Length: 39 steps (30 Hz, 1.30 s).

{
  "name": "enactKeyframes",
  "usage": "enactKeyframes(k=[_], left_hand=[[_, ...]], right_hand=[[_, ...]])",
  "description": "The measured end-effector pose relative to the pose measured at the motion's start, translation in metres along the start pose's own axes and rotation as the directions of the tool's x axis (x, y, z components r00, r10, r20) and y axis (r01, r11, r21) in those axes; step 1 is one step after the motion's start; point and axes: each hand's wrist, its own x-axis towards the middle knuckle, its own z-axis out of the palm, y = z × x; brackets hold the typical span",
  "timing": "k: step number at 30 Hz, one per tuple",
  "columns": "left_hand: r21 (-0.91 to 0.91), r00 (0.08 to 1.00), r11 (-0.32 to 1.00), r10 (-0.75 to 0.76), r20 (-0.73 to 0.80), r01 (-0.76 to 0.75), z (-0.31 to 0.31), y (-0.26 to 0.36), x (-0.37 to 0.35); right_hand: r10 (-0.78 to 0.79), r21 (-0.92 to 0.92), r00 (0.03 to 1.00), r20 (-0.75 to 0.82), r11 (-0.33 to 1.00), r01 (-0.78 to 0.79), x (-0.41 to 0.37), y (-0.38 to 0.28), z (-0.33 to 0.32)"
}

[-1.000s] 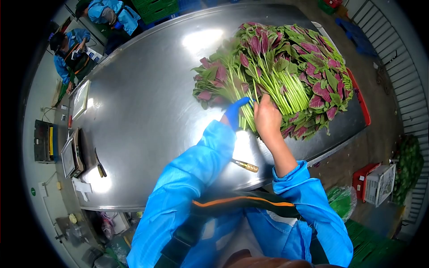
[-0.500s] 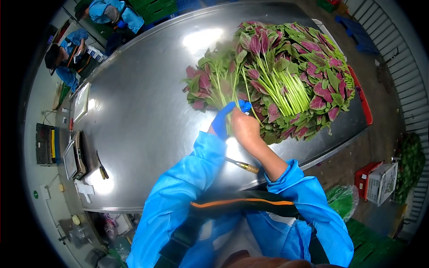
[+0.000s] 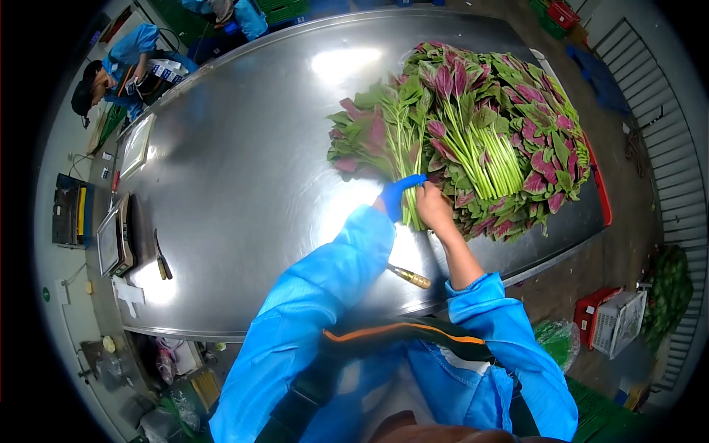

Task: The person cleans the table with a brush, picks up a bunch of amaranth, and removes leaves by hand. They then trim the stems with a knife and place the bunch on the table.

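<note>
My left hand [image 3: 399, 196], in a blue glove, is wrapped round the stems of a bunch of red-and-green leafy vegetables [image 3: 384, 136]. Leaves of this bunch fan out up and to the left above the metal table. My right hand [image 3: 433, 204] is bare and closed at the right side of the same stems, touching the left one; its fingertips are partly hidden. To the right lies a large pile of the same greens [image 3: 546, 140], with pale green stems in its middle. A knife with a yellowish handle [image 3: 410, 276] rests on the table just below my hands.
On the metal table [image 3: 244, 148], a second knife [image 3: 162, 258] and a scale [image 3: 118, 236] are at the left. A person in blue [image 3: 133, 59] is at the upper left, another person's sleeve [image 3: 251, 18] beyond. Crates [image 3: 620, 321] stand at the lower right.
The view has shifted slightly. Both hands and the bunch have moved a little to the right relative to my body, and the bunch looks fuller and closer to the pile.
</note>
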Motion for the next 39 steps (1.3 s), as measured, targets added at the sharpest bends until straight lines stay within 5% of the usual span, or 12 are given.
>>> enactKeyframes(k=[2, 9, 14, 16, 19, 20, 24, 30, 32, 34, 37, 39], left_hand=[[0.159, 0.991, 0.98, 0.111, 0.072, -0.121, -0.031, -0.015, 0.024], [-0.15, 0.945, 0.936, 0.301, -0.128, -0.319, 0.029, 0.039, -0.099], [0.036, 0.845, 0.858, 0.511, -0.157, -0.512, -0.028, 0.039, -0.165], [-0.057, 0.86, 0.881, 0.442, -0.254, -0.469, -0.073, 0.005, -0.171], [-0.183, 0.909, 0.911, 0.313, -0.275, -0.369, -0.088, -0.021, -0.198], [-0.225, 0.928, 0.919, 0.263, -0.264, -0.324, -0.09, -0.027, -0.207], [-0.073, 0.938, 0.95, 0.285, -0.197, -0.304, -0.115, -0.036, -0.214], [0.143, 0.914, 0.949, 0.311, -0.26, -0.282, -0.057, -0.004, -0.244], [0.23, 0.904, 0.943, 0.304, -0.301, -0.241, -0.037, 0.008, -0.258], [0.762, 0.957, 0.636, 0.28, -0.08, -0.123, -0.103, 0.008, -0.242], [0.907, 0.924, 0.412, 0.305, -0.231, 0.091, -0.082, 0.035, -0.254], [0.96, 0.798, 0.275, 0.566, -0.208, 0.055, -0.058, 0.038, -0.286]], right_hand=[[-0.095, -0.101, 0.995, 0.005, 0.99, 0.095, -0.013, -0.01, -0.005], [-0.518, -0.092, 0.836, -0.182, 0.855, 0.51, -0.051, -0.091, -0.011], [-0.742, -0.072, 0.668, 0.057, 0.664, 0.744, -0.072, -0.122, 0.025], [-0.78, 0.115, 0.566, 0.267, 0.609, 0.785, -0.087, -0.102, 0.068], [-0.399, 0.309, 0.615, 0.68, 0.917, 0.253, -0.114, -0.113, 0.051], [-0.381, 0.275, 0.573, 0.726, 0.924, 0.266, -0.118, -0.108, 0.052], [-0.419, 0.296, 0.588, 0.692, 0.908, 0.298, -0.13, -0.104, 0.065], [-0.261, 0.396, 0.693, 0.672, 0.918, -0.038, -0.139, -0.124, 0.055], [-0.315, 0.613, 0.725, 0.613, 0.768, -0.185, -0.139, -0.105, 0.081], [-0.204, 0.599, 0.615, 0.762, 0.583, -0.549, -0.134, -0.104, 0.072], [-0.179, 0.553, 0.529, 0.83, 0.392, -0.735, -0.118, -0.093, 0.061], [-0.218, 0.532, 0.486, 0.846, 0.387, -0.753, -0.102, -0.077, 0.065]])
